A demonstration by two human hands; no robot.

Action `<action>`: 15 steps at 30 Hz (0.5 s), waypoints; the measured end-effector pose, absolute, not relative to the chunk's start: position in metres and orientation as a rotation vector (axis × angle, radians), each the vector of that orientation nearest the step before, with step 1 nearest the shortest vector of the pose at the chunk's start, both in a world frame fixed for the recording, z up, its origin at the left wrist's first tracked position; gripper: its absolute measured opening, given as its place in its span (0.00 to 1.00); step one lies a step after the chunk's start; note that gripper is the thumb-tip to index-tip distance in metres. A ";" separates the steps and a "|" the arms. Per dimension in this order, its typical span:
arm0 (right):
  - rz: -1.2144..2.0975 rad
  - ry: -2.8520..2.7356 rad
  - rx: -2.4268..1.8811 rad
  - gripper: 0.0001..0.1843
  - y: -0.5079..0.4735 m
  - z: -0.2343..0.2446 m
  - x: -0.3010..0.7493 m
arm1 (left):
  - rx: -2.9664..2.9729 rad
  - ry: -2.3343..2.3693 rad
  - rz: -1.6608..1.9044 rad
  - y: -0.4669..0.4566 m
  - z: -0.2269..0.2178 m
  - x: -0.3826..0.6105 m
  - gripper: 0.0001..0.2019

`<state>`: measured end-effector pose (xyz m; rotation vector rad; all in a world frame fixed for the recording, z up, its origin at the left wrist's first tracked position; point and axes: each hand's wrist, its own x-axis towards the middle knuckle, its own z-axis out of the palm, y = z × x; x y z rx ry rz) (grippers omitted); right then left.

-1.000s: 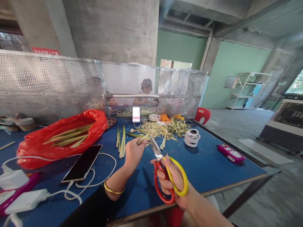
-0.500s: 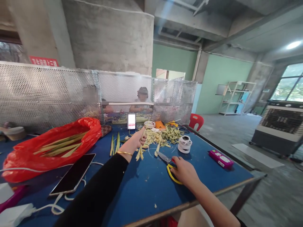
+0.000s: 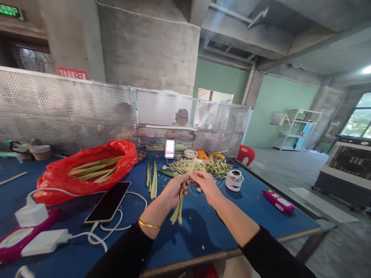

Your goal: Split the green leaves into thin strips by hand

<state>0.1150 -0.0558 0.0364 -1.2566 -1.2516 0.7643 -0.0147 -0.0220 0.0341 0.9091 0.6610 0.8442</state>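
Head view: since half a second ago the right hand [image 3: 204,185] has left the scissors [image 3: 220,217] and come up against the left hand [image 3: 175,190]. Scissors mostly hidden beneath the right forearm, yellow handle edge showing. Left hand clenched round the leaf bundle [image 3: 180,208], split tails hanging below; looks like it's the clamp. Right fingertips pinch the bundle's top, presumably tool parked to free them.

Loose leaf strips [image 3: 153,183] just left of left hand, likely for reach; red plastic bag [image 3: 56,184] further left. Trimmings pile [image 3: 219,168] beyond both hands, white spool [image 3: 233,181] right of right hand. White cable [image 3: 141,197] by left forearm: snag risk.
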 end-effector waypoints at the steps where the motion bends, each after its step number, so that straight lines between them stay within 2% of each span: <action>1: 0.782 -1.238 -1.232 0.15 -0.049 0.037 0.110 | 0.917 0.665 0.845 -0.022 0.033 -0.014 0.10; 6: 0.857 -1.147 -1.140 0.20 -0.027 0.035 0.113 | 0.994 0.697 0.865 -0.020 0.028 -0.015 0.13; 15: 1.319 -0.968 -0.985 0.16 -0.007 0.009 0.136 | 1.119 0.885 0.839 -0.012 0.019 -0.015 0.10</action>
